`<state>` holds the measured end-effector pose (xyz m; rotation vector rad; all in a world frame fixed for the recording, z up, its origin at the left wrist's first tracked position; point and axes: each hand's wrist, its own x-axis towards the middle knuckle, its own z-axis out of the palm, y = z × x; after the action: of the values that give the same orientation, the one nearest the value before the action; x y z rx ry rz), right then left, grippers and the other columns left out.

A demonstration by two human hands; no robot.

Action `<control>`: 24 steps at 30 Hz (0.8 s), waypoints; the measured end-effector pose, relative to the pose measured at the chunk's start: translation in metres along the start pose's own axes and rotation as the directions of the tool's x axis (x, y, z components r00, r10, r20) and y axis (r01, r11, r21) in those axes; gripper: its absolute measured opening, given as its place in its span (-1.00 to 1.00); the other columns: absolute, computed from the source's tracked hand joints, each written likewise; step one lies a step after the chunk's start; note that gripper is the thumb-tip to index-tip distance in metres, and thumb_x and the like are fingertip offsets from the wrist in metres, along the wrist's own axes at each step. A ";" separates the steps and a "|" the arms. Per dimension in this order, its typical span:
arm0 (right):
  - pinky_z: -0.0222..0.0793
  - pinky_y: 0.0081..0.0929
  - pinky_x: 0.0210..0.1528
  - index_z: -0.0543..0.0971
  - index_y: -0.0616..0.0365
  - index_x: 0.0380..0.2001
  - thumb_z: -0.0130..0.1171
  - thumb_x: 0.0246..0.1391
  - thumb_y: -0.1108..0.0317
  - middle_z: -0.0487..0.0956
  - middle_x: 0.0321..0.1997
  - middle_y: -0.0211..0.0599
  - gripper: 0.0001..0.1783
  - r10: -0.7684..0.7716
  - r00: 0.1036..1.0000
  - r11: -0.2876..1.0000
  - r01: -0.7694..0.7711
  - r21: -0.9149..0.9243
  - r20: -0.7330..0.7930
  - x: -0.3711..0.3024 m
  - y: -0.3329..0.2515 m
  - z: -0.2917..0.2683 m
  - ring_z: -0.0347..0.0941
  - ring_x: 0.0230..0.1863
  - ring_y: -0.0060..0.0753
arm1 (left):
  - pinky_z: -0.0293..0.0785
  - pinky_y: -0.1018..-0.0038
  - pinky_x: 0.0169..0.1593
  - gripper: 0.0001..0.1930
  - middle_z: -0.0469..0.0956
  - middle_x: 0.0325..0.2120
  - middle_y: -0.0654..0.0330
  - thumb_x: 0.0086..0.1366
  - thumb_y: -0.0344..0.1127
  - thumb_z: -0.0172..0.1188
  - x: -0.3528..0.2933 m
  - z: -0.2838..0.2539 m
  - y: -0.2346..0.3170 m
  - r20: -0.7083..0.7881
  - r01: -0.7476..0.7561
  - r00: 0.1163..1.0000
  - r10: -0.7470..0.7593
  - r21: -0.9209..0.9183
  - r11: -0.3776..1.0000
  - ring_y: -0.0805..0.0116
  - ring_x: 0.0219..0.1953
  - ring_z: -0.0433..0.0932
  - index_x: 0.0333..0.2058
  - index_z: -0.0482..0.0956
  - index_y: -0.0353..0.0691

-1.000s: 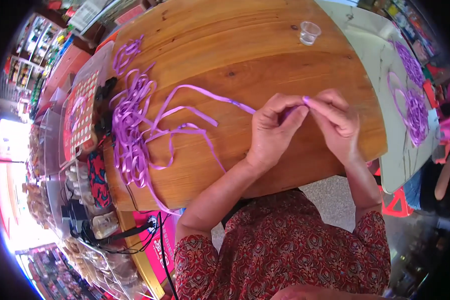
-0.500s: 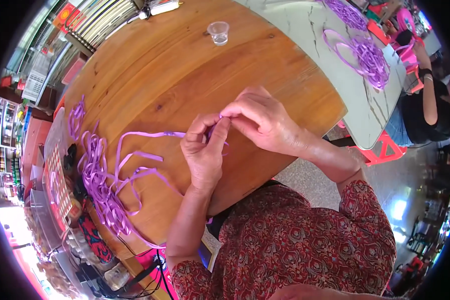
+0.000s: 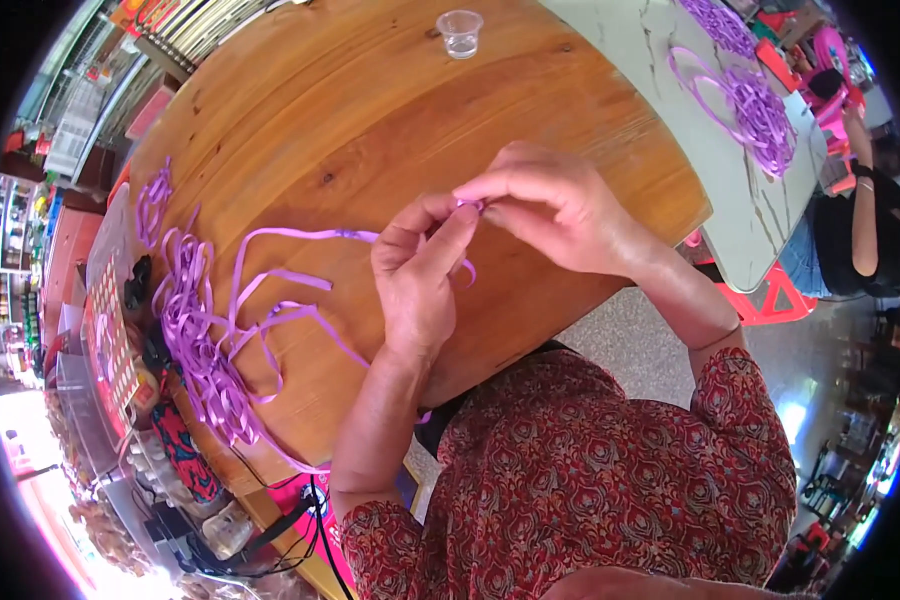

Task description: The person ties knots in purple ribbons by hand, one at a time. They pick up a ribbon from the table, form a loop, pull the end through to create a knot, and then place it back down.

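Observation:
My left hand (image 3: 417,285) is closed on a narrow purple ribbon (image 3: 305,233), pinching it between thumb and fingers above the wooden table. From this hand the strand runs left toward a loose heap of the same ribbon (image 3: 205,370). At the left thumb's tip a small folded or looped bit of ribbon shows. My right hand (image 3: 575,215) meets it there, index finger and thumb closing round that bit; the exact grip is partly hidden. A short curled end hangs below the left fingers.
A small clear plastic cup (image 3: 460,36) stands at the table's far side. More purple ribbon (image 3: 760,120) lies on a marbled white table (image 3: 660,90) at right, near another person's arm (image 3: 863,225). Cables (image 3: 315,520) and boxes crowd the left edge; a red stool (image 3: 770,300) stands right.
Both hands have shifted slightly right, and the right fingers have parted a little, so more ribbon shows at the fingertips. The whole view has also shifted slightly.

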<state>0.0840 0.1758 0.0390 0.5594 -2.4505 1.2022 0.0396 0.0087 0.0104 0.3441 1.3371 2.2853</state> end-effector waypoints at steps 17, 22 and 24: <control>0.26 -0.53 -0.30 0.47 0.13 -0.56 0.10 -0.23 0.35 0.32 -0.57 -0.48 -0.89 -0.705 0.673 0.536 0.713 -0.453 0.225 0.022 0.011 -0.020 0.30 -0.41 -0.50 | 0.10 0.73 -0.63 -0.88 0.45 -0.58 0.36 0.07 -0.51 0.19 0.007 -0.008 0.005 0.046 0.189 0.979 -0.196 0.136 0.973 0.69 -0.65 0.28 -0.36 0.53 -0.32; 0.22 -0.47 -0.33 0.42 0.08 -0.63 0.11 -0.25 0.30 0.30 -0.58 -0.49 -0.88 -0.655 0.729 0.555 0.641 -0.530 0.197 0.021 0.014 -0.024 0.30 -0.40 -0.48 | -0.01 0.70 -0.66 -0.92 0.30 -0.71 0.44 0.16 -0.45 0.17 0.005 -0.003 0.009 -0.021 0.153 0.988 -0.154 0.322 0.935 0.71 -0.71 0.17 -0.47 0.47 -0.28; 0.20 -0.43 -0.33 0.40 0.04 -0.63 0.12 -0.30 0.29 0.30 -0.58 -0.49 -0.86 -0.635 0.766 0.608 0.579 -0.543 0.105 0.019 0.020 -0.023 0.30 -0.40 -0.44 | -0.05 0.70 -0.67 -0.91 0.27 -0.74 0.44 0.19 -0.42 0.16 0.006 0.004 0.007 0.009 0.120 0.991 -0.130 0.322 0.939 0.72 -0.73 0.12 -0.43 0.46 -0.30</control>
<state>0.0617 0.2020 0.0482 1.0093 -2.0745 0.2110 0.0343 0.0125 0.0183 0.3855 1.6684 1.9495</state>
